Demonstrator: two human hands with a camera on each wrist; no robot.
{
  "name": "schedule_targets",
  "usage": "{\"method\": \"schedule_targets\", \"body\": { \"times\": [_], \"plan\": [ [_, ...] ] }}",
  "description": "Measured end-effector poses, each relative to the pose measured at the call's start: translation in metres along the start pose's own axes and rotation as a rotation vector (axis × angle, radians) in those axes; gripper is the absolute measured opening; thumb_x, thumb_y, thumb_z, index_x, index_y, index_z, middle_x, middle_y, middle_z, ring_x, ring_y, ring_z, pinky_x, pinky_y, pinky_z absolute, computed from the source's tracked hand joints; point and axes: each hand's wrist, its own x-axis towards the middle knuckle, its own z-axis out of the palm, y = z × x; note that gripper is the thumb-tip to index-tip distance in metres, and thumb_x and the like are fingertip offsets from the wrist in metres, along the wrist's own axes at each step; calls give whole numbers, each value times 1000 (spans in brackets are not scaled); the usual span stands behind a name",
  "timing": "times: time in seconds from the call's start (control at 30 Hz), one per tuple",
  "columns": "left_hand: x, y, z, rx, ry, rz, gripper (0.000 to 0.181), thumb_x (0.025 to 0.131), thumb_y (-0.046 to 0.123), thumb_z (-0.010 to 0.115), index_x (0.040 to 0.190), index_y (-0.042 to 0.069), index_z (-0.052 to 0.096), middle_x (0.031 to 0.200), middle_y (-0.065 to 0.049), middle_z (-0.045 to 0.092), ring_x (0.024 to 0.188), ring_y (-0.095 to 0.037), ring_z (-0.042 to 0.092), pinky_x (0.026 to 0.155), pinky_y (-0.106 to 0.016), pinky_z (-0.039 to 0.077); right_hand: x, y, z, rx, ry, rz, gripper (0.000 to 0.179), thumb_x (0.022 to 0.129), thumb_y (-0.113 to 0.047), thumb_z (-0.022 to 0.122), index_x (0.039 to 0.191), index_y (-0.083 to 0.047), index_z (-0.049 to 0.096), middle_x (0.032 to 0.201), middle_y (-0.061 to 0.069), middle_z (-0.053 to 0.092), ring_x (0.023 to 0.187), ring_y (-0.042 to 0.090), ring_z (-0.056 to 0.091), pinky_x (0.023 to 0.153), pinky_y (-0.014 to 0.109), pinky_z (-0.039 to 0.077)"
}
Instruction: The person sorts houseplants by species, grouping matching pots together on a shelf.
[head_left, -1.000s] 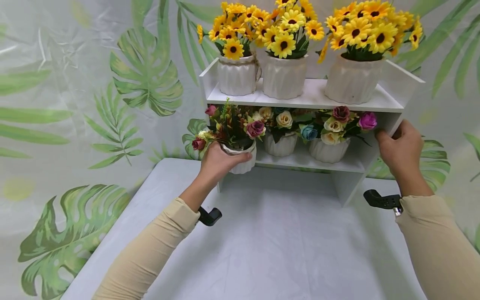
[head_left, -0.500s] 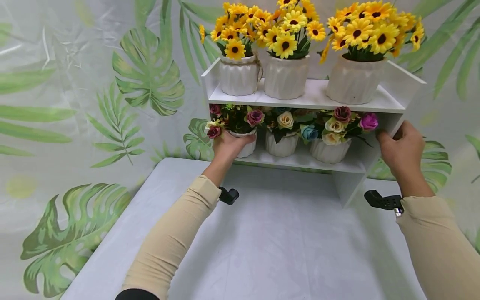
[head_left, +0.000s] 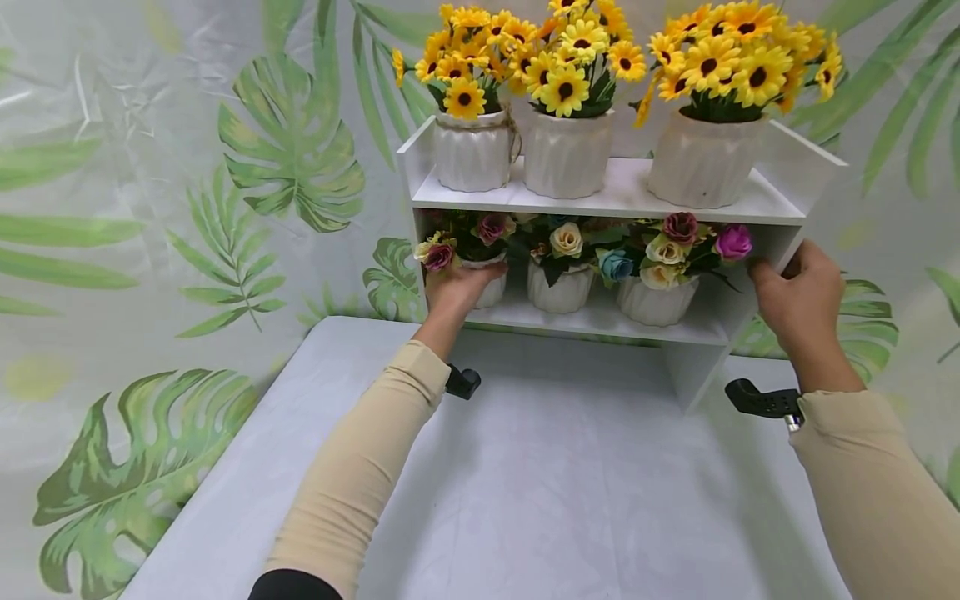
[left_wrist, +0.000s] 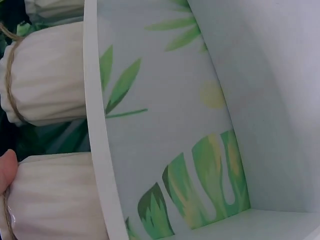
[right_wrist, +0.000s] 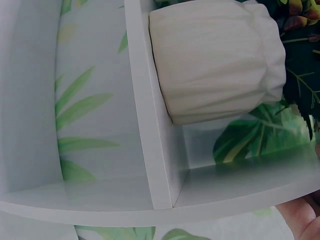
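Observation:
My left hand [head_left: 453, 292] grips the leftmost flower pot [head_left: 491, 292], a white ribbed pot of pink roses at the left end of the lower shelf. The left wrist view shows the thumb [left_wrist: 7, 170] against this pot's side and twine around its rim; the pot's base meets the shelf board. The other fingers are hidden behind it. My right hand [head_left: 802, 287] holds the right side panel of the white shelf unit [head_left: 637, 332], thumb inside. Beside the gripped pot stand a pot with cream roses [head_left: 561, 287] and one with blue, cream and magenta flowers [head_left: 658, 300].
Three white pots of yellow sunflowers, one at the left [head_left: 472, 154], one in the middle [head_left: 567, 154] and one at the right [head_left: 705, 158], stand on the top shelf. The unit stands on a white-covered table [head_left: 540, 483] against a leaf-patterned backdrop [head_left: 150, 292].
My left hand has moved the pink-rose pot up and back from in front of the unit into the lower shelf's left end. My right hand stays on the side panel.

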Motion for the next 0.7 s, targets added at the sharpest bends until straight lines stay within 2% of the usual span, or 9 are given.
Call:
{"method": "schedule_targets", "body": {
  "times": [0.03,0.1,0.17,0.5,0.7],
  "plan": [
    [0,-1,0,41,8,4,99,87,48,69,158,6,15,163,-15,26,152,-28,27,123,-37,28,0,0,0,0,1,-1,37,92,-34,56,112,-3,58,68,-34,39,71,-9,42,61,13,37],
    [2,-4,-1,272,68,31,105,80,49,76,157,5,20,159,-21,32,148,-33,33,121,-40,33,-1,0,0,1,5,-3,37,92,-34,56,112,-3,58,67,-35,39,71,-10,42,62,13,36],
    [3,-7,-1,318,75,51,103,79,53,75,156,6,25,156,-23,38,145,-35,37,118,-42,36,-1,0,0,4,8,-6,38,92,-33,56,114,-2,58,68,-34,39,70,-10,42,62,13,36],
    [5,-19,-1,306,39,135,97,82,54,71,152,0,31,152,-23,43,138,-39,44,114,-46,40,-3,-1,-2,0,-1,21,44,93,-36,56,121,-2,57,77,-29,44,72,-12,42,64,12,37],
    [3,-23,3,224,57,166,92,82,53,72,152,6,34,151,-19,46,138,-35,45,114,-47,41,-1,-1,-4,-2,3,46,45,93,-37,55,123,-5,57,86,-21,50,75,-12,43,66,13,38]
  ]
}}
